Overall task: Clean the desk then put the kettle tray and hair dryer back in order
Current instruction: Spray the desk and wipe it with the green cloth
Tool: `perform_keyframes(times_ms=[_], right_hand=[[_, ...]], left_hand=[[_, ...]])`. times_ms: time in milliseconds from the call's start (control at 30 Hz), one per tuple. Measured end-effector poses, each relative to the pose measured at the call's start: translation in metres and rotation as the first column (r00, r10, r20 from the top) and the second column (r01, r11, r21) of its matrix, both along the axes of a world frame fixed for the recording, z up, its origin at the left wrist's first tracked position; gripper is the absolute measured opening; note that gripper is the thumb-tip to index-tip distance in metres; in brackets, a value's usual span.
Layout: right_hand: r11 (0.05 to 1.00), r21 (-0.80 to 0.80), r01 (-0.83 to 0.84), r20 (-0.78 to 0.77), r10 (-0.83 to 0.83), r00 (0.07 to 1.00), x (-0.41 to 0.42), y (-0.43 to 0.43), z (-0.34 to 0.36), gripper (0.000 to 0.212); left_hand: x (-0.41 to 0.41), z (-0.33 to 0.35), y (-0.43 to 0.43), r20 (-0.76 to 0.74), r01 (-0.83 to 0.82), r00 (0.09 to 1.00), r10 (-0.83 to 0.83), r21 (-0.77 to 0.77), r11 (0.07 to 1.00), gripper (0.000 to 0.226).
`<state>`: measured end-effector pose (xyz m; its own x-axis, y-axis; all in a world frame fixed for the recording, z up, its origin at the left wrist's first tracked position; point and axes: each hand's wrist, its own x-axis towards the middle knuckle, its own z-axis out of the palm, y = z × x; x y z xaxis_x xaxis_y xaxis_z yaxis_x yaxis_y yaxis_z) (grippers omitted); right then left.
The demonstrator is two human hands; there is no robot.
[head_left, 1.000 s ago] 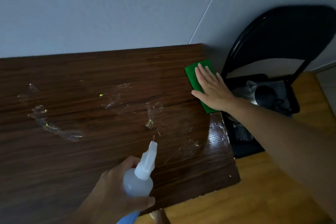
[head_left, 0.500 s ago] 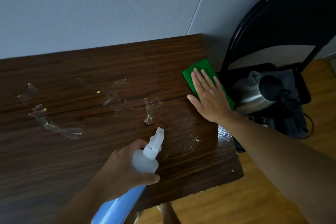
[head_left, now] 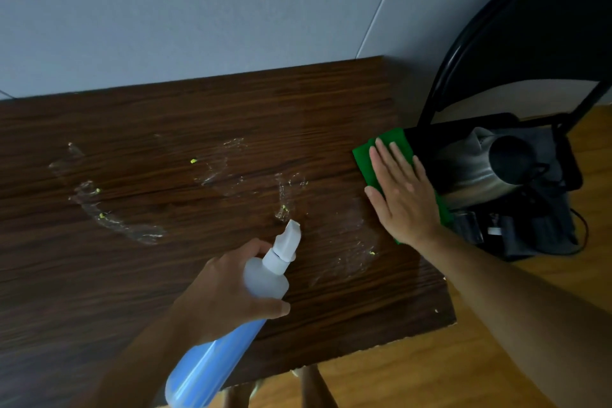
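Green cloth (head_left: 362, 157) under flat fingers (head_left: 385, 164) of right hand (head_left: 404, 202), desk (head_left: 198, 116) edge

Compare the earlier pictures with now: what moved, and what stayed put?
The right hand, pressing flat on the green cloth, slid it nearer along the right edge of the desk. The left hand keeps gripping the spray bottle, nozzle edged towards the spills. Spills and kettle unchanged.

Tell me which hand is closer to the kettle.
Right. The right hand presses the green cloth beside the kettle; the left hand grips the spray bottle farther away over the desk.
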<state>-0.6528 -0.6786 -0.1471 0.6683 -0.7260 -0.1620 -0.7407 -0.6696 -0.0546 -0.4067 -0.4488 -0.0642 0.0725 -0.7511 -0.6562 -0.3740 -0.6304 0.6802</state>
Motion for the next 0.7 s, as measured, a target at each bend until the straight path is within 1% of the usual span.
perform_keyframes(times_ms=[133, 200, 333, 433, 600, 700], right_hand=[[0.996, 0.043, 0.073, -0.021, -0.072, 0.997, -0.011, 0.039, -0.003, 0.067], [0.989, 0.063, 0.133, -0.014, -0.133, 0.991, -0.010, 0.062, -0.005, 0.068], [0.954, 0.072, 0.291, 0.008, -0.292, 0.956, 0.009, 0.108, -0.003, 0.071], [0.924, 0.077, 0.375, 0.021, -0.378, 0.926, 0.032, 0.136, -0.004, 0.074], [0.892, 0.066, 0.448, 0.003, -0.449, 0.894, 0.071, 0.145, -0.005, 0.076], [0.871, 0.060, 0.487, 0.025, -0.489, 0.872, 0.101, 0.130, -0.008, 0.077]], left_hand=[[0.008, 0.002, 0.006, -0.003, -0.005, 1.000, 0.005, 0.002, 1.000, 0.063], [0.013, 0.003, 0.009, -0.002, -0.009, 1.000, 0.009, -0.001, 1.000, 0.064], [0.022, -0.001, 0.019, -0.015, -0.015, 1.000, 0.015, -0.006, 1.000, 0.065], [0.028, -0.004, 0.026, -0.037, -0.046, 0.998, 0.046, -0.002, 0.999, 0.063], [0.043, -0.005, 0.041, -0.090, -0.077, 0.993, 0.078, 0.011, 0.997, 0.065], [0.053, -0.002, 0.049, -0.076, -0.068, 0.995, 0.068, 0.014, 0.998, 0.064]])
